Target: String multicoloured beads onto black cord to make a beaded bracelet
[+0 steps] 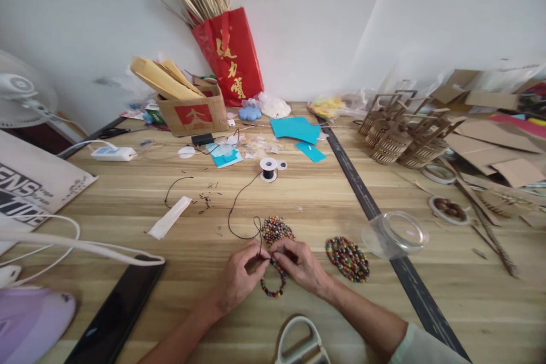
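Observation:
My left hand and my right hand meet at the middle front of the table, fingertips pinched close together. Between them they grip the black cord of a multicoloured bead bracelet, whose loop hangs below the fingers. From there the black cord curls away to a white spool. Just beyond my fingers lies a heap of loose-looking coloured beads. More strung beads lie coiled to the right of my right hand. The exact spot where the fingers pinch is partly hidden.
Scissors with pale handles lie at the front edge. A black phone-like slab is at left, near a white paper strip. A clear plastic jar stands right. Small bamboo baskets and a cardboard box sit farther back.

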{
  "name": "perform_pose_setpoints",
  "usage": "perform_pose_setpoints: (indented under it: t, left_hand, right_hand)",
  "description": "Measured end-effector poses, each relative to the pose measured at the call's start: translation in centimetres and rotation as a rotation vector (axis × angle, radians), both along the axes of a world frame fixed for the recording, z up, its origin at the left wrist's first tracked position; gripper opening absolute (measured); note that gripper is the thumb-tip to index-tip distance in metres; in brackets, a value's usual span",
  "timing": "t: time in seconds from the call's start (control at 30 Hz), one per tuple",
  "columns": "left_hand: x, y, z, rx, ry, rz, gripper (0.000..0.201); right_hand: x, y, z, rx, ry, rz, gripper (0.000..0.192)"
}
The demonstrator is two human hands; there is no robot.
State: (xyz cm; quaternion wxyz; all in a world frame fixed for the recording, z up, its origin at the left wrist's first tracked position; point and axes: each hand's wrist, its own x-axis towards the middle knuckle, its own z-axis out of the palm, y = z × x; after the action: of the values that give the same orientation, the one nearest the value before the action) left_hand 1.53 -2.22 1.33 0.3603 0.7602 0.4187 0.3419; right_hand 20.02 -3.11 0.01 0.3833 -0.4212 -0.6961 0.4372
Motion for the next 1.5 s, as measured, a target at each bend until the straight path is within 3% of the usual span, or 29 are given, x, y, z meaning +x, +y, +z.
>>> perform_pose_setpoints:
  t: [0.37, 0.77, 1.1, 1.5]
  left_hand:
    - [-0.1, -0.3, -0.5, 0.13, 0.03, 0.01, 0.011]
    - [-0.3, -0.1, -0.5, 0.182, 0.08, 0.041, 0.014]
    - [-0.3, -0.3, -0.3, 0.223, 0.039, 0.041, 0.014]
    - [-0.7, -0.8, 0.7, 0.052, 0.025, -0.078, 0.019]
  right_hand:
    - [0.0, 0.2, -0.1, -0.099, 0.03, 0.042, 0.018]
    - [0.0, 0.1, -0.3, -0.001, -0.009, 0.026, 0.014]
    - [-0.2, -0.2, 0.1, -0.025, 0.004, -0.007, 0.011]
    - [-0.2, -0.1, -0.1, 0.096, -0.087, -0.008, 0.009]
